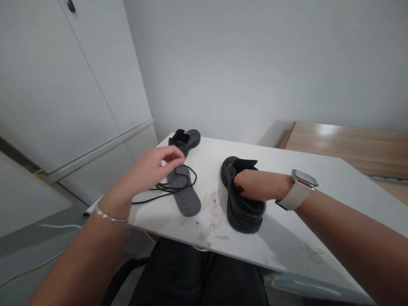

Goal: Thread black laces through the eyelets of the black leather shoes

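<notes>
A black shoe (244,216) stands on the white table with its tongue raised. My right hand (251,183) reaches into its opening; the fingertips are hidden inside, so their grip does not show. Left of the shoe lies a grey insole (188,202), with a loose black shoelace (165,187) looped across it. Above the insole's far end hovers my left hand (156,165), its fingers curled and thumb and fingertips meeting in a pinch. Whether anything thin is between them I cannot make out. Behind it sits a second black shoe (193,138), partly covered by the hand.
Dirt smudges (213,229) mark the white table (283,163) between insole and near shoe. White cabinets (60,76) stand at the left. A wooden surface (347,146) adjoins at the far right, and a wall rises behind. My legs are under the front edge.
</notes>
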Motion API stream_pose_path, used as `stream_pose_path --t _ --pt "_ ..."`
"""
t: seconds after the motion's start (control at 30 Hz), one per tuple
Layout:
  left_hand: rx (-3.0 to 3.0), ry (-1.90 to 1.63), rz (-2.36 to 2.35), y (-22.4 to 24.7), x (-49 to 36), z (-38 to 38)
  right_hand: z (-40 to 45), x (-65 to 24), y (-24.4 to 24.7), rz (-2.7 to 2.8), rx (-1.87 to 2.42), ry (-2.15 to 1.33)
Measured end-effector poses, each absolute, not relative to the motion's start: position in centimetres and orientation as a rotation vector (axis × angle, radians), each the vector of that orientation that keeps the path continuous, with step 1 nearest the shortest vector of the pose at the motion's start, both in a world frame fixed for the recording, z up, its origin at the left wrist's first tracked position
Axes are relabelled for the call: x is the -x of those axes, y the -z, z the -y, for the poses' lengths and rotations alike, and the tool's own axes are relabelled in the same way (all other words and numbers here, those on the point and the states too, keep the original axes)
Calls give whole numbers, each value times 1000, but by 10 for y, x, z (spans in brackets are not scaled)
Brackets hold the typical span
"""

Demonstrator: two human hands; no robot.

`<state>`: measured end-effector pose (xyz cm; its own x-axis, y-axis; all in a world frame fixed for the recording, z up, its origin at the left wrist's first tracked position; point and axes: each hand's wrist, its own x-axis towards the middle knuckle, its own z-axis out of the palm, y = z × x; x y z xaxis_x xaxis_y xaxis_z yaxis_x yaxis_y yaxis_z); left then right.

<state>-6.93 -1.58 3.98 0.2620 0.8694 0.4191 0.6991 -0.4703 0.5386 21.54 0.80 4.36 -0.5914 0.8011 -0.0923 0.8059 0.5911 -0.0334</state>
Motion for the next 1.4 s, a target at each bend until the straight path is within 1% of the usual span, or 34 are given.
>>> stream_pose_path --t 0.07,0.13,0.2,0.27,0.33,0.43,0.53,0.63,0.7,0.77,0.83,0.9,0.97,1.0,1.07,1.2,1.23,1.27,1.33,1.37,1.4 --pt "-2338 -732 -1546 -21 91 23 2 -220 -61 -2719 -1364 93" --pt "-2407 -549 -1586 -3 100 27 16 -225 -73 -2826 -1547 -91" --pt "-2473 -418 -1628 11 101 30 30 -229 -75 -2990 -1678 -229" --pt "-2522 -337 -1672 20 98 30 43 -231 -68 -3162 -1658 -193" --pt "-2574 -312 -1693 25 96 28 54 -230 -57 -3287 -1567 -80" --pt "-2664 -360 -1656 27 94 22 64 -222 -44 -3397 -1473 -5" --pt "-2714 -539 -1600 20 89 19 69 -209 -36 -3508 -1394 15" --pt "-2582 -793 -1597 -1 75 25 68 -190 -32 -3646 -1315 17" --pt "-2458 -893 -1558 -18 61 34 66 -177 -30 -3754 -1269 -13" --pt "-2460 -960 -1417 -35 46 42 63 -165 -30 -3832 -1250 24" --pt "-2543 -1043 -1248 -47 35 49 59 -157 -32 -3867 -1256 223" --pt "-2617 -1123 -1128 -55 29 52 56 -155 -35 -3850 -1283 549" --pt "-2610 -1184 -1106 -59 28 53 56 -159 -38 -3795 -1315 834" --pt "-2580 -1206 -1119 -59 29 53 57 -163 -39 -3779 -1325 912" --pt "-2499 -1202 -1151 -59 33 52 60 -172 -40 -3800 -1380 939" --pt "-2279 -1087 -1105 -54 45 47 61 -191 -42 -3904 -1622 810" --pt "-2186 -1076 -1098 -52 48 46 58 -196 -43 -3911 -1663 714" --pt "-2085 -1089 -1089 -50 50 45 53 -201 -44 -3897 -1706 548" --pt "-1886 -1179 -1043 -48 52 43 37 -210 -45 -3753 -1881 53" --pt "-1801 -1242 -1002 -48 53 43 27 -216 -45 -3601 -2004 -211" --pt "-1735 -1300 -960 -48 53 43 16 -221 -44 -3413 -2123 -402"
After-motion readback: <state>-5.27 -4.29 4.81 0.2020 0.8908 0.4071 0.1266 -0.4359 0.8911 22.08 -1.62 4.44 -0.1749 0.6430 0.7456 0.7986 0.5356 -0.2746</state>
